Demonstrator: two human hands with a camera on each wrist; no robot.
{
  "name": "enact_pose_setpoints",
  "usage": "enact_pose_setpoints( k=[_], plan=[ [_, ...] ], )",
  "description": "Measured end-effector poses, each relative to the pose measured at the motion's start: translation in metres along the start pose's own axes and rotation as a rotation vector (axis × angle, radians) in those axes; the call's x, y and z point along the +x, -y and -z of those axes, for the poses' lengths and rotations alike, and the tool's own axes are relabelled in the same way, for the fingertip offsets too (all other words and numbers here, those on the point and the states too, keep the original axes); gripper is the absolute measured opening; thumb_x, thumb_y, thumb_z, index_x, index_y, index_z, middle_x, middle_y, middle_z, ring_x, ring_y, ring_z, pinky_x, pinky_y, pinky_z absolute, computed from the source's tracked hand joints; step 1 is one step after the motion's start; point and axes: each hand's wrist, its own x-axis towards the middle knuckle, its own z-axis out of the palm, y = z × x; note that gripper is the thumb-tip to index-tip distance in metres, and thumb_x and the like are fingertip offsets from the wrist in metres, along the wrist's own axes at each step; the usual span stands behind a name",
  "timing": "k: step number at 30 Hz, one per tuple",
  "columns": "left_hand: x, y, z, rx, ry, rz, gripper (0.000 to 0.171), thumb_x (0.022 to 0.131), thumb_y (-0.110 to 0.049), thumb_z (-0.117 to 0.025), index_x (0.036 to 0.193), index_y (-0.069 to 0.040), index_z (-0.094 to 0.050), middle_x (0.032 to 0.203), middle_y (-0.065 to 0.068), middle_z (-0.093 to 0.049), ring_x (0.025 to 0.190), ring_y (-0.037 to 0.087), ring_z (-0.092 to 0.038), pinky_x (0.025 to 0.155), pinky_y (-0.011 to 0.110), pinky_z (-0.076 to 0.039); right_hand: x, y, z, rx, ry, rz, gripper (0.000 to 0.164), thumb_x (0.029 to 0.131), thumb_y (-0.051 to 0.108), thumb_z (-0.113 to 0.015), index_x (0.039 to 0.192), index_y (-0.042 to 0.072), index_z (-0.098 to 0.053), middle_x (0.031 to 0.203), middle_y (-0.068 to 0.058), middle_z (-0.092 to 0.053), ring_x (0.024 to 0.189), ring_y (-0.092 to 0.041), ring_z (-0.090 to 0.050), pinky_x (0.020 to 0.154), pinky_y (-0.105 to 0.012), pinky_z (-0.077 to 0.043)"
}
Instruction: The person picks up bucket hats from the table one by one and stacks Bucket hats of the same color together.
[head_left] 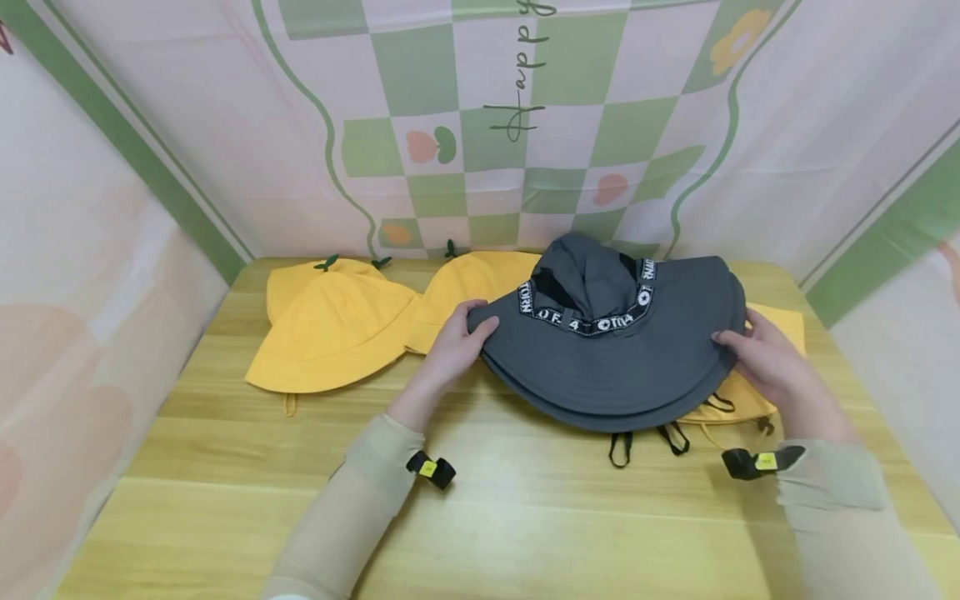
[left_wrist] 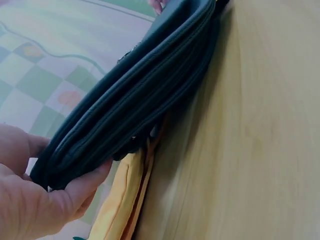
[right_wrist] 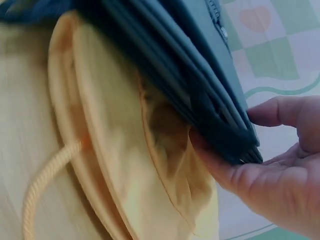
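Green checks mark the cloth [head_left: 491,137] behind the wooden table [head_left: 510,533]. With my left hand [head_left: 457,340] and right hand [head_left: 772,360] I pinch opposite sides of the stacked gray hats [head_left: 600,375], thumbs on top. They're right of the table's middle, partly hiding the yellow hats [head_left: 337,329] along its back.

a booth-like nook, its wider setting unclear: printed fabric curtains [head_left: 487,192] enclose a wood-grain worktop [head_left: 517,517] on three sides.
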Motion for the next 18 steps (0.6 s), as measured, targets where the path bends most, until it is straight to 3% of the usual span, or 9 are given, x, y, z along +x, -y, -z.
enact_pose_setpoints(
  k=[2,4,6,9,11,14,18],
  plan=[
    [0.000,0.002,0.001,0.043,0.004,-0.004,0.052,0.102,-0.033,-0.055,0.147,-0.008,-0.043,0.154,0.015,-0.044,0.146,0.028,-0.039,0.121,0.044,-0.031,0.001,0.000,0.002,-0.151,-0.023,0.000,0.079,0.107,0.018,-0.039,0.153,-0.004,0.020,0.157,-0.042,0.003,0.087,0.020,-0.055,0.078,-0.009,-0.052],
    [0.000,0.003,0.002,0.089,0.001,-0.012,0.052,0.102,-0.034,-0.055,0.146,-0.008,-0.044,0.154,0.016,-0.044,0.146,0.029,-0.039,0.121,0.044,-0.031,0.002,0.000,0.005,-0.358,-0.077,0.016,0.073,0.107,0.022,-0.039,0.154,-0.012,0.006,0.152,-0.047,-0.013,0.093,0.003,-0.064,0.075,-0.009,-0.050],
    [0.000,0.005,0.003,0.129,0.002,-0.016,0.053,0.102,-0.035,-0.055,0.146,-0.007,-0.044,0.153,0.017,-0.045,0.145,0.029,-0.040,0.121,0.044,-0.031,0.001,-0.001,0.010,-0.543,-0.130,0.020,0.069,0.107,0.028,-0.038,0.151,-0.017,-0.009,0.146,-0.049,-0.025,0.106,-0.023,-0.066,0.085,-0.023,-0.054],
    [0.002,0.007,0.004,0.172,0.011,-0.021,0.053,0.103,-0.036,-0.055,0.146,-0.006,-0.044,0.152,0.018,-0.046,0.145,0.030,-0.041,0.121,0.044,-0.031,-0.002,-0.004,0.022,-0.728,-0.202,0.023,0.066,0.107,0.031,-0.034,0.146,-0.022,-0.023,0.140,-0.051,-0.032,0.123,-0.063,-0.040,0.097,-0.053,-0.048],
    [0.003,0.008,0.006,0.201,0.023,-0.026,0.054,0.103,-0.037,-0.054,0.146,-0.005,-0.044,0.152,0.018,-0.047,0.144,0.031,-0.042,0.120,0.044,-0.032,-0.003,-0.008,0.032,-0.789,-0.242,0.026,0.064,0.107,0.030,-0.035,0.144,-0.023,-0.025,0.137,-0.053,-0.031,0.121,-0.067,-0.036,0.098,-0.071,-0.036],
    [0.004,0.010,0.009,0.244,0.049,-0.025,0.057,0.102,-0.040,-0.054,0.146,-0.005,-0.044,0.151,0.019,-0.048,0.143,0.031,-0.043,0.119,0.045,-0.034,-0.006,-0.016,0.048,-0.888,-0.310,-0.020,0.071,0.105,0.033,-0.039,0.143,-0.024,-0.021,0.136,-0.053,-0.029,0.120,-0.068,-0.034,0.100,-0.073,-0.031],
    [0.004,0.011,0.013,0.286,0.092,-0.012,0.061,0.101,-0.044,-0.055,0.147,-0.006,-0.043,0.150,0.018,-0.049,0.142,0.032,-0.045,0.118,0.045,-0.036,-0.009,-0.028,0.065,-0.852,-0.351,-0.123,0.084,0.102,0.040,-0.046,0.144,-0.025,-0.013,0.136,-0.053,-0.026,0.120,-0.069,-0.032,0.101,-0.074,-0.029]
  ],
)
